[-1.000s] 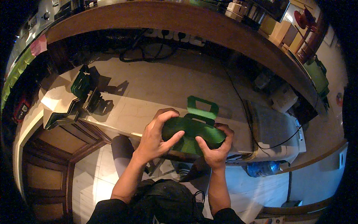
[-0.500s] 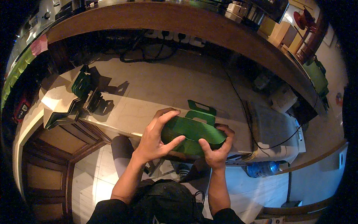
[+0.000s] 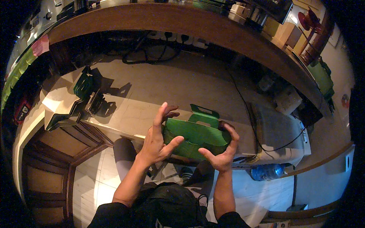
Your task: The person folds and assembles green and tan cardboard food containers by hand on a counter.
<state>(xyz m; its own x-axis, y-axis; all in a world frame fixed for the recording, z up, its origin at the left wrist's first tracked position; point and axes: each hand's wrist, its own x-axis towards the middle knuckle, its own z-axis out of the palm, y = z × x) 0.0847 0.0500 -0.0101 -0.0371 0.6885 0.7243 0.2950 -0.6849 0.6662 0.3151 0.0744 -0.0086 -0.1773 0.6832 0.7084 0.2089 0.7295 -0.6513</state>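
A green cardboard carton (image 3: 194,133) with two upright handle flaps (image 3: 205,116) at its far side is between my hands, at the near edge of the counter (image 3: 159,87). My left hand (image 3: 154,140) grips its left end, thumb on the near face and index finger raised off it. My right hand (image 3: 224,150) holds the right end, thumb along the lower front and fingers curled around the side. The carton's underside is hidden. Over on the left of the counter stand folded cartons (image 3: 61,100) with cream and green faces.
A brown wooden shelf (image 3: 159,21) curves across the far side, with black cables (image 3: 152,59) and plugs beneath. At right a thin black cord (image 3: 247,104) runs by a large box-like block (image 3: 275,129). A blue water bottle (image 3: 266,172) lies below it.
My left fingers have lifted off the carton's top edge, the index now pointing up. The front panel has tipped more upright, and both thumbs have shifted slightly outward.
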